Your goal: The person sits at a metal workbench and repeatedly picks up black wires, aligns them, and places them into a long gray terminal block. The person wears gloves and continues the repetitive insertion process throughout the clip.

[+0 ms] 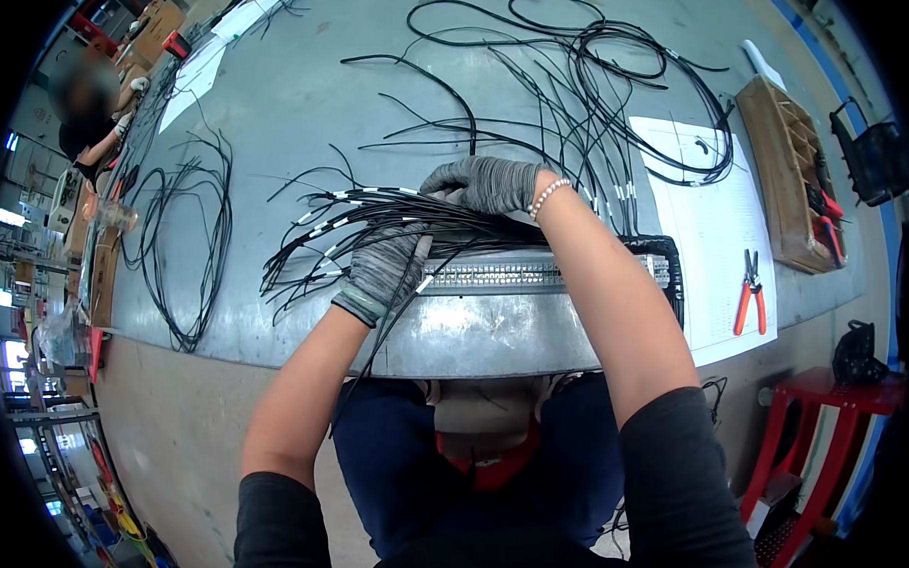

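A thick bundle of black wires (321,237) with white marker sleeves fans out to the left across the grey table (310,109). My left hand (383,266), in a grey knit glove, is closed around wires at its near side, thumb up, with a few strands hanging past the table's front edge. My right hand (490,184), gloved likewise, bends over the bundle from the far side; its fingertips are partly hidden. Just nearer than the bundle lies a long metal strip with rows of small terminals (495,275), partly covered by the wires and my right forearm.
Coiled black cables lie at left (220,266) and far right (583,48). At right are a printed sheet (701,263), red-handled wire strippers (751,299) and a wooden compartment box (779,165). A red stool (821,397) stands beyond the edge. Another person (90,111) works at far left.
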Motion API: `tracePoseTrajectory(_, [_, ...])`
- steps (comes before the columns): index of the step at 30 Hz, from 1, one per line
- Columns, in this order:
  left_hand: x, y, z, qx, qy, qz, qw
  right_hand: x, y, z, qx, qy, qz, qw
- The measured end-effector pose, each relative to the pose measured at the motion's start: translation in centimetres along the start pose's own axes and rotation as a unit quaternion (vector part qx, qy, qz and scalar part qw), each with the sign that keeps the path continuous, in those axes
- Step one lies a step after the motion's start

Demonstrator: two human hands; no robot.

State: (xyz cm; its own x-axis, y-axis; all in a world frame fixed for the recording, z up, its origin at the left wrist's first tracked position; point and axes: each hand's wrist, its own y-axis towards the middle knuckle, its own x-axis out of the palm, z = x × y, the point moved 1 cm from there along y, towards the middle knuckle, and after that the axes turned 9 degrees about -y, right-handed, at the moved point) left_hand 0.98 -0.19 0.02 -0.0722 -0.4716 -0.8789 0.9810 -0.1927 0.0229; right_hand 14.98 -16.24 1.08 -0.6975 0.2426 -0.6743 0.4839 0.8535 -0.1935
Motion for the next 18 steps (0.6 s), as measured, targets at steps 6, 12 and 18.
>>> tracePoseTrajectory(6, [-0.6, 0.6, 0.3, -0.015, -0.013, -0.001, 1.000, -1.6, -0.1, -3.6, 0.031, -0.098, 0.022, 0.994])
tracePoseTrajectory(12, [-0.2, 0.2, 0.8, 0.006, -0.011, 0.098, 0.995, -4.1, -2.0, 0.1, 0.166, -0.341, 0.319, 0.869])
tracePoseTrajectory(18, [0.0, 0.1, 0.6, -0.026, -0.001, 0.115, 0.993, -5.4, -12.2, 0.8, 0.251, 0.112, 0.582, 0.766])
